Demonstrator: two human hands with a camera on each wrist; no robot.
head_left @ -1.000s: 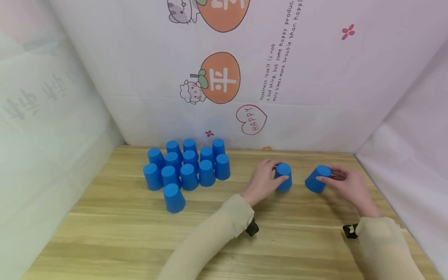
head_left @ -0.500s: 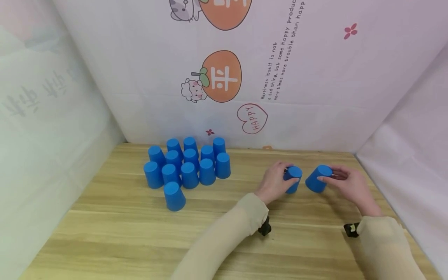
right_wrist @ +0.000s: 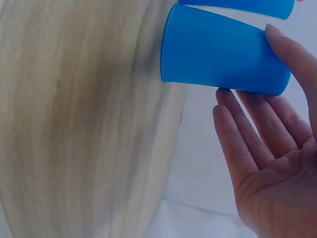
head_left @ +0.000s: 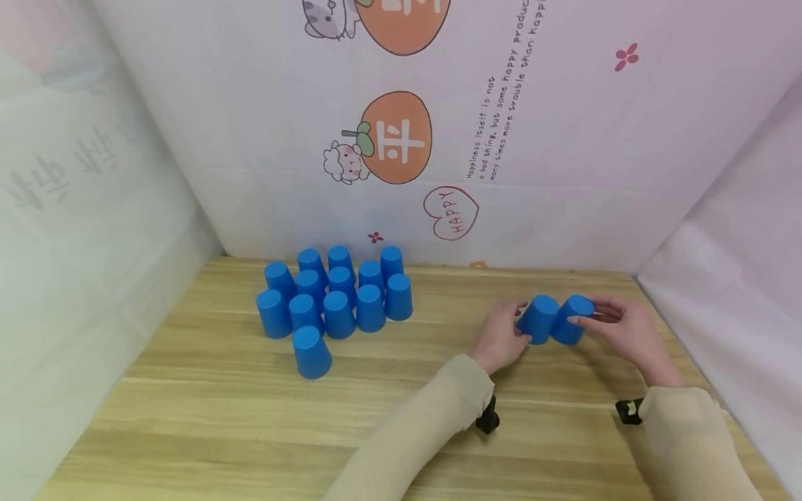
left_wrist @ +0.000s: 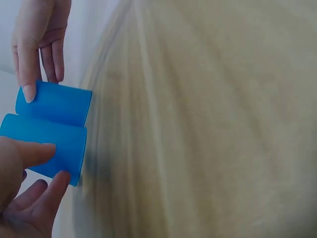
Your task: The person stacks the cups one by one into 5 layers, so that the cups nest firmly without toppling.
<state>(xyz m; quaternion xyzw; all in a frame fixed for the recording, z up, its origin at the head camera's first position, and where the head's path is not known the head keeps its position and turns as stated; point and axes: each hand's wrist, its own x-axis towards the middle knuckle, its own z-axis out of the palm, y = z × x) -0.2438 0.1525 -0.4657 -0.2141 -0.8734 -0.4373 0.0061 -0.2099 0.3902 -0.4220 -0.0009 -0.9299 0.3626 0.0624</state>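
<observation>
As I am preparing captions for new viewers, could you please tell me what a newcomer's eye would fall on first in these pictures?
Probably the cluster of upside-down blue cups on the left of the wooden table. Next, farther right, the left hand holds one cup close beside another cup held by the right hand. Behind, large orange drawings brighten the pale backdrop.

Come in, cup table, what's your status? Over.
Left fingers hold left cup; right fingers hold right cup. Both upside down, side by side. Nothing visible between them.

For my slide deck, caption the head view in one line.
Left hand and right hand on two neighbouring upturned cups, apart from the other cups.
</observation>
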